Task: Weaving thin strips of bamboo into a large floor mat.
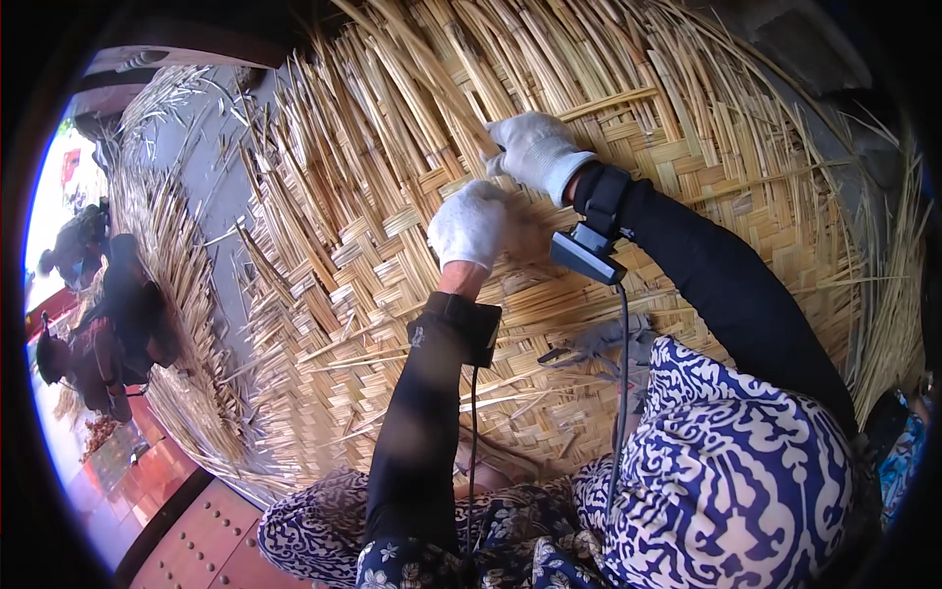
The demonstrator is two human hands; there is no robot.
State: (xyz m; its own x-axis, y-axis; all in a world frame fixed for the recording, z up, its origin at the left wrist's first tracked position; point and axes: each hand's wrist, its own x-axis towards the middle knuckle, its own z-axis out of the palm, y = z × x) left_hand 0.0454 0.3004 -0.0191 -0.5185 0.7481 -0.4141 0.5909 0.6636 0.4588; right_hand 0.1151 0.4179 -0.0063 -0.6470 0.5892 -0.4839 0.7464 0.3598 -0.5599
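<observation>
Beneath both hands spreads a mat of woven flat reed strips (392, 265), its upper strips still loose and lying side by side. My right hand (538, 152), in a white knit glove, is closed at the lower end of a long raised reed strip (432, 83) slanting in from the upper left. Just below and left of it, my left hand (469, 226), also gloved in white, rests over the weave with its back up. Its fingers are smeared by motion and partly hidden, so what they hold cannot be made out.
Black devices with cables (587, 253) sit on both wrists. A grey object (599, 344), its kind unclear, lies near my patterned trousers (736, 461). Loose reeds (182, 294) pile at the left, where people (108, 334) sit beyond. A studded red panel (201, 540) stands lower left.
</observation>
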